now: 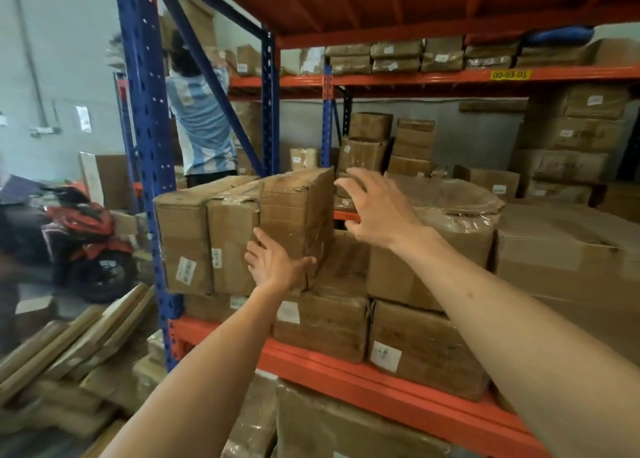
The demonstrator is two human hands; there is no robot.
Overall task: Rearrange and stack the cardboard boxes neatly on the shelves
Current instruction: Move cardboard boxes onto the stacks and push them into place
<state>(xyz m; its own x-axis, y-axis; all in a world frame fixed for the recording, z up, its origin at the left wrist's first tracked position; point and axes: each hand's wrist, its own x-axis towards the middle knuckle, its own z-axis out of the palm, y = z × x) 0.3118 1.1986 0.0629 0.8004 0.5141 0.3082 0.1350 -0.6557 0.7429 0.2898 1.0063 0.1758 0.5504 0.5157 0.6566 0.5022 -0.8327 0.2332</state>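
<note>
Three tall cardboard boxes stand side by side on the lower layer of boxes at the shelf's left end. My left hand [275,263] presses flat against the front lower corner of the rightmost one, a taped brown box [296,215], thumb hooked around its right edge. My right hand [375,208] hovers open in the air just right of that box's top, fingers spread, touching nothing. To the right sits a plastic-wrapped box [440,243]. Flat boxes [426,350] lie beneath on the orange shelf beam [346,381].
A blue upright [149,167] stands at the shelf's left edge. Another person in a striped shirt [204,125] works behind it. A red motorbike [83,236] and flattened cardboard [69,360] lie on the floor to the left. More boxes fill the back shelves [568,139].
</note>
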